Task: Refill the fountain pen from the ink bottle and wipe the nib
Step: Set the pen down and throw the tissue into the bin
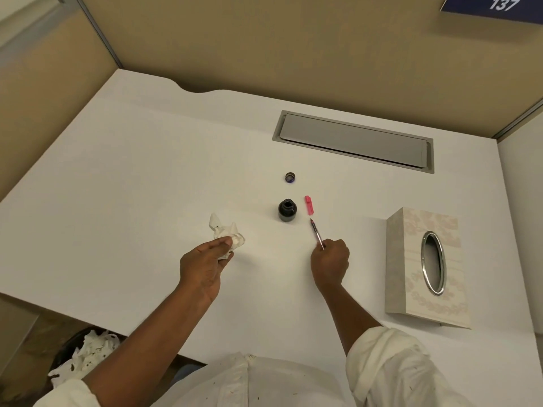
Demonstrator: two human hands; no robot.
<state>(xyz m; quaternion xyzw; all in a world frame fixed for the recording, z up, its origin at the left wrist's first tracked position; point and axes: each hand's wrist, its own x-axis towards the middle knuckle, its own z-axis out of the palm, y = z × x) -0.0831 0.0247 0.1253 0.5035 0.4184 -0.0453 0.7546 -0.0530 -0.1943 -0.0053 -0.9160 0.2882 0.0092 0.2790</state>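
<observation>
Fingers [333,245] of our right hand [330,264] are pinched around the back end of the fountain pen [317,234], its nib pointing away from us and up toward the ink bottle [287,210]. Over on our left hand [205,264], thumb and fingertips are pressed onto a crumpled tissue [227,235], well apart from the pen. Just beyond the nib we see the open bottle standing upright, with a pink pen cap [309,205] lying beside it and the bottle's lid [290,177] farther out. Right of our pen hand sits a patterned tissue box [411,259] with an oval metal-rimmed slot. Everything rests on a white desk [132,177] with a grey cable hatch [352,141], tan partitions around it. Top right, a blue sign [496,4] reads 137. Down left of our arm, a bin [82,356] holds stained tissues.
</observation>
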